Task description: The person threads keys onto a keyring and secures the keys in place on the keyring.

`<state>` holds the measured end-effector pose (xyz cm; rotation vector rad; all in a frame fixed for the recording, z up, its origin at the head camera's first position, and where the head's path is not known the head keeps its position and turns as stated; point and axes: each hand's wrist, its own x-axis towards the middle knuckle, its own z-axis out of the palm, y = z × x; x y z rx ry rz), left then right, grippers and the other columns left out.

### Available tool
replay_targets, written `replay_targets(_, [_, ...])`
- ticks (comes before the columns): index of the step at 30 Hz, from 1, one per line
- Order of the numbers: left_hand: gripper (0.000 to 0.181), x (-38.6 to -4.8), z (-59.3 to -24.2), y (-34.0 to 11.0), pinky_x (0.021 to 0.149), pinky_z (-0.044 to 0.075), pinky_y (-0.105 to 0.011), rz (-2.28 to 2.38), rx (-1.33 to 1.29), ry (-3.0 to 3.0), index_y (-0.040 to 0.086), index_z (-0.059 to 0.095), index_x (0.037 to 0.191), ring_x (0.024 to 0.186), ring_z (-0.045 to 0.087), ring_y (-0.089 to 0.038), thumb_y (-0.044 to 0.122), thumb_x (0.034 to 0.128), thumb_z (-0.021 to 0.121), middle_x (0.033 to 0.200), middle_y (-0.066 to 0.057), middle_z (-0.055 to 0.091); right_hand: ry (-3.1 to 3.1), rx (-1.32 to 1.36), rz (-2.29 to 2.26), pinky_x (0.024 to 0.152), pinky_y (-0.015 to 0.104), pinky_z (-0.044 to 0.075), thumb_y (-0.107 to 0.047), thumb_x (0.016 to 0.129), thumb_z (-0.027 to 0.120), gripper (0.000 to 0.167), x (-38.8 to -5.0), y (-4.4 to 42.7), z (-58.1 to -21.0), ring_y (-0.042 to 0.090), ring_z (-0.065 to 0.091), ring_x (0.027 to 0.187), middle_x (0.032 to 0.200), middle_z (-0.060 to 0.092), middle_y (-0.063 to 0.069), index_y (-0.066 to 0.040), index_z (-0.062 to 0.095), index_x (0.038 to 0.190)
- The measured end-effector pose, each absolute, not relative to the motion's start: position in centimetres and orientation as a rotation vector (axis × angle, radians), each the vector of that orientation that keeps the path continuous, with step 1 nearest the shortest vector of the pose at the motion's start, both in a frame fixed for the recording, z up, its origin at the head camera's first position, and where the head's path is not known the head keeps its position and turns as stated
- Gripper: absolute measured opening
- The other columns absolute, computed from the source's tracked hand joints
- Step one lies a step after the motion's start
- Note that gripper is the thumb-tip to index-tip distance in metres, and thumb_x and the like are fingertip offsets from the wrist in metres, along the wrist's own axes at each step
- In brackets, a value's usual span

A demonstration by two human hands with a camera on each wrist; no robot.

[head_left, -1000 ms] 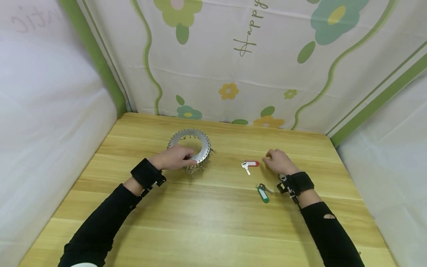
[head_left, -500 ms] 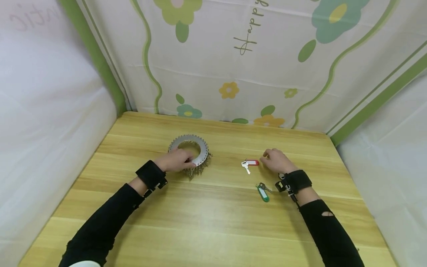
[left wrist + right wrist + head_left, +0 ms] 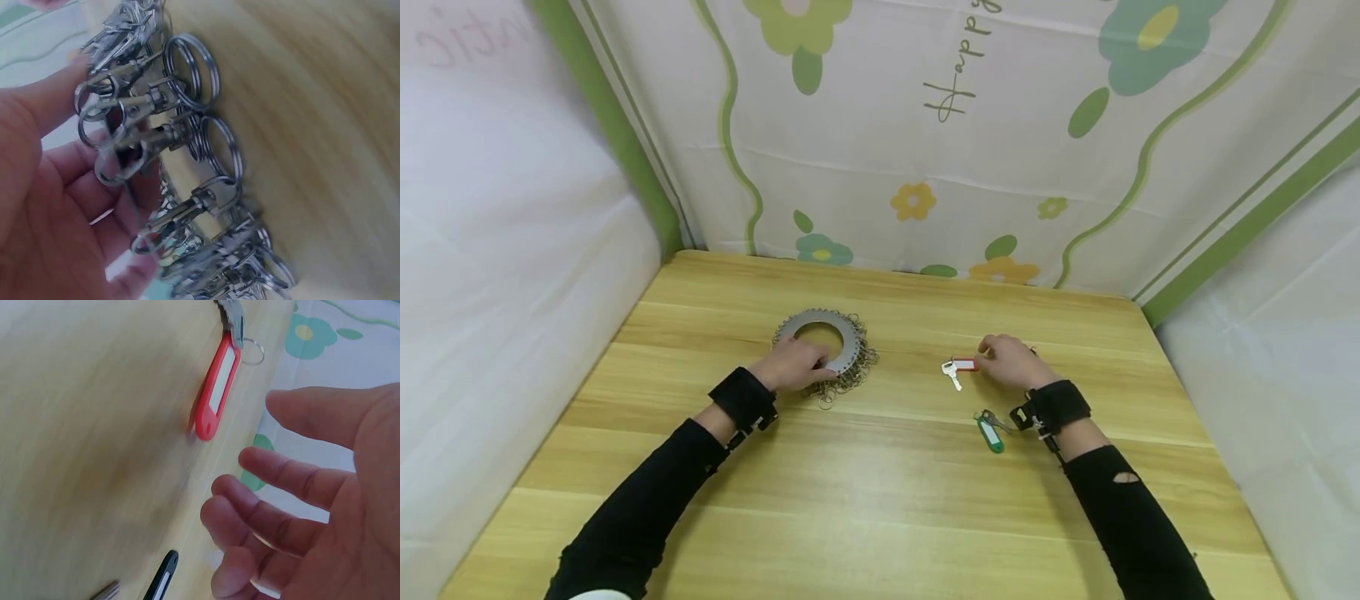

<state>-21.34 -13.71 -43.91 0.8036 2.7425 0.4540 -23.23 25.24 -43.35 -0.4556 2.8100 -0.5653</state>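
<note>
The left hand (image 3: 792,365) pinches the near rim of a flat grey metal ring (image 3: 852,342); the right hand (image 3: 1011,364), fingers parted, holding nothing, hovers beside a red key tag (image 3: 220,384). Steadying the ring and pinching the tag's edges seems best. The tag has a white label and silver key (image 3: 952,373); shiny swivel clasps (image 3: 201,203) fringe the ring beyond the left fingers.

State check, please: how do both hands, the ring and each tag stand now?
Ring: held at its edge, clips attached
Left hand: gripping ring
Red tag: on table, key attached, not held
Right hand: near red tag, holding nothing
Green tag: on table, not held
Dark tag: partly in view, not held
</note>
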Motion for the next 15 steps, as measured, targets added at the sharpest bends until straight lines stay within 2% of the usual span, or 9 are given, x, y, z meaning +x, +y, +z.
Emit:
replay_targets(4, [0.032, -20.8, -43.8, -13.7, 0.077, 0.031, -0.043, 0.409, 0.755, 2.760, 0.016, 0.050, 0.070, 0.055, 0.040, -0.014, 0.034, 0.0925, 0.061, 0.060, 0.003, 0.043, 2.821, -0.510, -0.558, 0.066, 0.035, 0.047, -0.020, 0.094, 0.057, 0.027, -23.3, 24.6, -43.6, 0.019, 0.057, 0.073, 0.092, 0.063, 0.012, 0.001, 0.061, 0.111])
replay_targets(8, [0.027, -20.1, -43.4, -13.3, 0.062, 0.034, -0.033, 0.354, 0.738, 2.776, 0.016, 0.054, 0.071, 0.055, 0.045, -0.014, 0.033, 0.0919, 0.062, 0.061, 0.003, 0.048, 2.820, -0.551, -0.551, 0.061, 0.032, 0.045, -0.019, 0.093, 0.058, 0.024, -23.6, 23.8, -43.7, 0.016, 0.054, 0.068, 0.084, 0.063, 0.007, 0.000, 0.063, 0.108])
replay_targets(15, [0.034, -19.5, -41.4, -11.8, 0.057, 0.035, -0.029, 0.225, 0.711, 2.834, 0.015, 0.051, 0.063, 0.051, 0.042, -0.013, 0.028, 0.0906, 0.065, 0.055, 0.003, 0.040, 2.774, -0.616, -0.569, 0.057, 0.028, 0.045, -0.018, 0.093, 0.060, 0.023, -23.5, 22.5, -43.9, 0.013, 0.055, 0.064, 0.083, 0.065, 0.006, -0.002, 0.067, 0.108])
